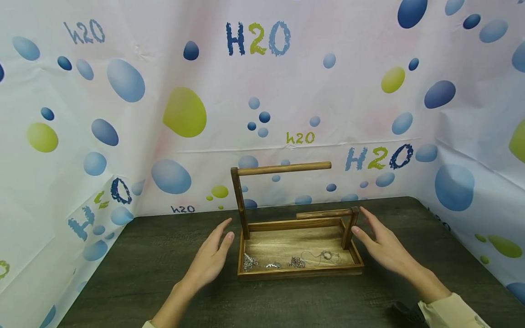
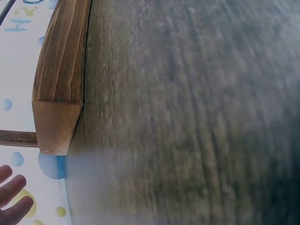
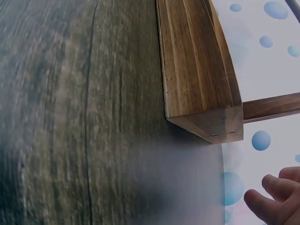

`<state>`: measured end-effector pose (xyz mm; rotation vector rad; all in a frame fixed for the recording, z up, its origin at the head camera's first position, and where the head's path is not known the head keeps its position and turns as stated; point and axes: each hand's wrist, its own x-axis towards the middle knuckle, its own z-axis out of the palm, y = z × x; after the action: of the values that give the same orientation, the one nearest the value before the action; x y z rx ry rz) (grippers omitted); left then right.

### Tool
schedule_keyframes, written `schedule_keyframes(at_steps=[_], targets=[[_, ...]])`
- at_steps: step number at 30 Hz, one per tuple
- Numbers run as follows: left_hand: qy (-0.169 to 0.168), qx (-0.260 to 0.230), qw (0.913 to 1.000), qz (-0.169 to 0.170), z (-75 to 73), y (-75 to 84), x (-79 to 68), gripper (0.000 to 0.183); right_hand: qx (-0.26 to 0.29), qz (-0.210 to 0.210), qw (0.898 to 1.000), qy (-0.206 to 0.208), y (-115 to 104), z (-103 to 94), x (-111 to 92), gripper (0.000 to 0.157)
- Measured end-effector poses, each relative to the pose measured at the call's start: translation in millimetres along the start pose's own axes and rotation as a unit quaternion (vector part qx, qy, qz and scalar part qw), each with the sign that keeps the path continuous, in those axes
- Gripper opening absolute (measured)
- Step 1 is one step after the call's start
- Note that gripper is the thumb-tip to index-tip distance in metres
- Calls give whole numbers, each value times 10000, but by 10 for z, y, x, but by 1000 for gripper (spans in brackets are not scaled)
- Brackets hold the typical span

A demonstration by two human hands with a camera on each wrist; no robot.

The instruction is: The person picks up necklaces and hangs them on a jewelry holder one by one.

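A wooden jewelry stand with a shallow tray base stands between the two hands. A tall post at its left carries a long bar, and a short post at its right carries a lower bar. Along the tray's front lie silvery chains, a small silvery piece, another chain pile and a thin coiled chain. My left hand is held beside the tray's left end, fingers extended, holding nothing. Beside the right end, my right hand has its fingers extended near the short post; contact is unclear.
The stand sits on a dark wood-grain table. Behind and at both sides hangs a white sheet printed with coloured drops and lettering. A dark object lies near the right sleeve, partly cut off.
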<state>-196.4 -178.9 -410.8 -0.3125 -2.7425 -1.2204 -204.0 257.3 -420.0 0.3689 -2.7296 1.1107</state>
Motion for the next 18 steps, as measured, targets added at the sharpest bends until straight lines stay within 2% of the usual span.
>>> schedule_keyframes(at_steps=[18], targets=[[-74,-257,9992,301,106,46,13,54,346,190,9991,-157,-26,41,-5,74]])
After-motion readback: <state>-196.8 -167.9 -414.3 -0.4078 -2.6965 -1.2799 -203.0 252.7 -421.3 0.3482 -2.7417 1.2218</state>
